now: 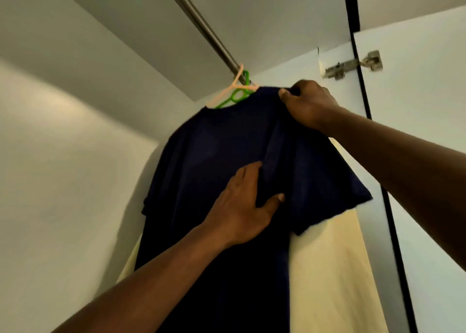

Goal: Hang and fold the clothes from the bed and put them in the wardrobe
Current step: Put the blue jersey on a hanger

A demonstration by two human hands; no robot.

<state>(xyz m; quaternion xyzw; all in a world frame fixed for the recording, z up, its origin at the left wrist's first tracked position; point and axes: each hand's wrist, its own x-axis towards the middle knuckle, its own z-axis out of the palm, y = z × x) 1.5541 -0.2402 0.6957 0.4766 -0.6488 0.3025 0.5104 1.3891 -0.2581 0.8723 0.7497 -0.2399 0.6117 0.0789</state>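
A dark navy t-shirt (211, 161) hangs on a green hanger (238, 94) from the metal wardrobe rail (201, 25). A pale pink hanger (233, 86) hooks on the rail right beside the green one. Behind the navy shirt hangs a cream garment (327, 257). My right hand (306, 102) grips the navy shirt at its right shoulder, fingers curled round the fabric. My left hand (248, 205) pinches a fold of the shirt's chest between thumb and fingers.
White wardrobe walls (63, 181) enclose the space on the left and above. The wardrobe's black-edged side panel (363, 88) runs down the right, with the open door (428, 131) and its metal hinge (353, 66) beside it.
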